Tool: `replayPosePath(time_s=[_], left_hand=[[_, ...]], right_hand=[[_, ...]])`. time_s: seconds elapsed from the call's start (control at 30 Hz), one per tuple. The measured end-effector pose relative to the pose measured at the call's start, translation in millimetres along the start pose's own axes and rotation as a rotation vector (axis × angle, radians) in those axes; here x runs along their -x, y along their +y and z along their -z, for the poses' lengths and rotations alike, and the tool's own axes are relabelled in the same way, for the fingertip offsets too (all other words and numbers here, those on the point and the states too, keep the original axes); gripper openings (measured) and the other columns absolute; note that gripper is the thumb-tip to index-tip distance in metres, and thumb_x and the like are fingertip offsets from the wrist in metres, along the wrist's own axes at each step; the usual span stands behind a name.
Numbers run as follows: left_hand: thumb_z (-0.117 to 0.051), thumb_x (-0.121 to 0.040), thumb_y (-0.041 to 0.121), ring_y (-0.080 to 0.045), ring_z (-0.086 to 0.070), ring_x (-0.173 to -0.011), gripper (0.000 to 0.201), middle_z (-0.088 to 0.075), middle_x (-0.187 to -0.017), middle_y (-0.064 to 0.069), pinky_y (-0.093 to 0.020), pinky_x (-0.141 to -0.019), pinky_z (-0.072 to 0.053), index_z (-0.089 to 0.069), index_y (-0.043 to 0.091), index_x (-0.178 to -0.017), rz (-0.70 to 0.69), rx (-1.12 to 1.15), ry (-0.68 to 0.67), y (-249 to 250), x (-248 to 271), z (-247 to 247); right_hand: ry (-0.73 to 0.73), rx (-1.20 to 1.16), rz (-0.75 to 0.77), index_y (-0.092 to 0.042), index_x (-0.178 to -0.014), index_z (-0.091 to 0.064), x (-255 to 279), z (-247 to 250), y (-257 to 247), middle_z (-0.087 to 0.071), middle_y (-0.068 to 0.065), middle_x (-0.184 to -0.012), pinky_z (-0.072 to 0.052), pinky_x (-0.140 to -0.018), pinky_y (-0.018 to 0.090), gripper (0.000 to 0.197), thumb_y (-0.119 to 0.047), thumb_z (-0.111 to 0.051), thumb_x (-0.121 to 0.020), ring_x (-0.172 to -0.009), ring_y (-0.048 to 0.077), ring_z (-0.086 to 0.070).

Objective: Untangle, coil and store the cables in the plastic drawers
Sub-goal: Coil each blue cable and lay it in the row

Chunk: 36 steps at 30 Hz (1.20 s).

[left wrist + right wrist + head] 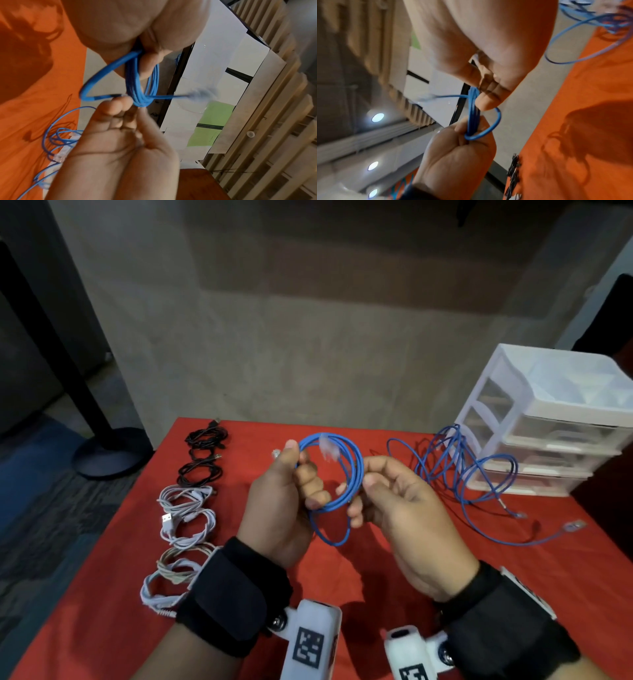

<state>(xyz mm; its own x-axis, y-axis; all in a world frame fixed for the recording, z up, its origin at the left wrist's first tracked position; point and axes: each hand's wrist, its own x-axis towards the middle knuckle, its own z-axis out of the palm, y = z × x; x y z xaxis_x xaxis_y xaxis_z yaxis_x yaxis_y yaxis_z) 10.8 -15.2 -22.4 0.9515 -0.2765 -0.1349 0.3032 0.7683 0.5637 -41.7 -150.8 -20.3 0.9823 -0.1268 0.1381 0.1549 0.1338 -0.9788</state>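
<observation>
Held above the red tablecloth [342, 587]: a coiled blue cable [337, 474], its clear plug [327, 448] at the top of the loop. Left hand [284, 501] curled tight round the coil's left side; right hand [394, 498] pinching its right side between thumb and fingers. Right of the coil, a loose blue tangle [462, 467] touching the white plastic drawers [548, 422]. Left of the coil, a row of coiled black cables [203, 455] and white cables [186, 515].

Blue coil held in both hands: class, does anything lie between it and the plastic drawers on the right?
Yes. A loose tangle of blue cable lies on the red table between the blue coil and the plastic drawers, right against the drawer fronts, which look closed.
</observation>
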Motion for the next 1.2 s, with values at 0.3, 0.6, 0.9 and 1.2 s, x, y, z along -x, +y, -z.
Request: replayPosePath(time_s=[0.3, 0.6, 0.9, 1.2], left_hand=[[-0.045, -0.106, 0.033, -0.009, -0.023, -0.043, 0.034, -0.022, -0.058, 0.004, -0.024, -0.053, -0.032, -0.047, 0.017, -0.075, 0.004, -0.061, 0.084, 6, 3, -2], [-0.044, -0.108, 0.027, -0.005, -0.027, -0.041, 0.033, -0.028, -0.052, 0.01, -0.018, -0.041, -0.036, -0.047, 0.017, -0.076, -0.03, 0.024, 0.064, 34, -4, 3], [-0.048, -0.106, 0.031, -0.007, -0.016, -0.044, 0.031, -0.019, -0.057, 0.007, -0.021, -0.043, -0.027, -0.045, 0.016, -0.079, -0.105, -0.346, -0.18, 24, 13, -3], [-0.047, -0.103, 0.029, -0.004, -0.017, -0.041, 0.027, -0.02, -0.055, 0.009, -0.019, -0.04, -0.021, -0.045, 0.017, -0.079, 0.074, -0.27, -0.151, 14, 14, -7]], right_hand=[[-0.165, 0.577, 0.326, -0.024, -0.105, -0.079, -6, -6, -11, -0.075, -0.002, -0.097, -0.051, -0.089, 0.049, 0.016, -0.018, -0.069, -0.094, -0.094, 0.021, -0.067], [0.096, -0.06, 0.195, -0.014, -0.097, -0.071, -9, -2, -52, -0.073, 0.008, -0.087, -0.058, -0.089, 0.042, 0.015, -0.014, -0.056, -0.1, -0.088, 0.023, -0.072], [-0.006, 0.731, 0.1, -0.023, -0.102, -0.076, -27, 30, -30, -0.063, -0.005, -0.063, -0.041, -0.05, 0.017, 0.023, -0.007, -0.059, -0.1, -0.046, 0.002, -0.048], [-0.32, 0.734, 0.106, -0.033, -0.105, -0.077, -25, 25, -60, -0.065, 0.001, -0.064, -0.044, -0.052, 0.025, 0.036, -0.007, -0.052, -0.104, -0.05, 0.011, -0.05]])
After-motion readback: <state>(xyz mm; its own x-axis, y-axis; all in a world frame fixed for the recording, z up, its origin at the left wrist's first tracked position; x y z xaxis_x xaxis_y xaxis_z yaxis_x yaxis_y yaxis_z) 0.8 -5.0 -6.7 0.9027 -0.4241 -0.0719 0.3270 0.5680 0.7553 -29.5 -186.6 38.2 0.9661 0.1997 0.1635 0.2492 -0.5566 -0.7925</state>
